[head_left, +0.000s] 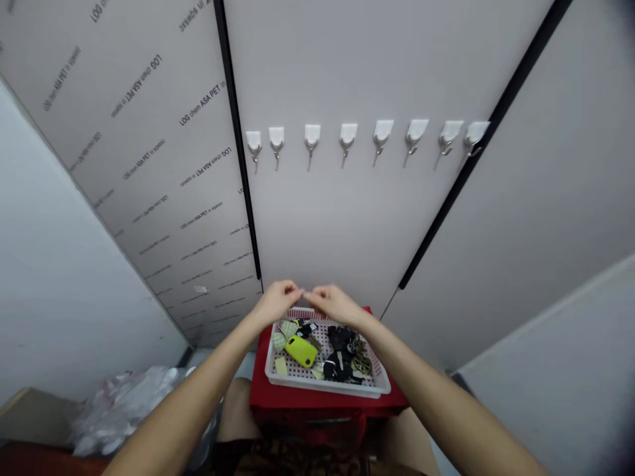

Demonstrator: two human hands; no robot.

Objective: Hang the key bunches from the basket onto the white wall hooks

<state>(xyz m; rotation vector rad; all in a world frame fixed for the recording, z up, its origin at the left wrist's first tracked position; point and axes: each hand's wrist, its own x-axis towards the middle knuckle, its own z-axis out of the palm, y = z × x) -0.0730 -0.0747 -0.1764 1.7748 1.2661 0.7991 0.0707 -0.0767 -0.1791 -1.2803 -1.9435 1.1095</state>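
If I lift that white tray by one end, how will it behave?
Probably light and slightly flexible: the white tray looks like thin perforated plastic. Tilted, the loose keys and green fob would likely slide to the low end.

Bare panel (347, 225) between hook row (348, 135) and tray (325, 387): open passage; keys (340, 360) crowd tray.

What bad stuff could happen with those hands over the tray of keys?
1. The left hand and right hand meet fingertip to fingertip above the tray. Anything tiny pinched there, too small to tell, might slip and get lost among the tangled black keys.
2. The tray fills most of the narrow red stand. A bump from an arm could perhaps tip it and spill everything.
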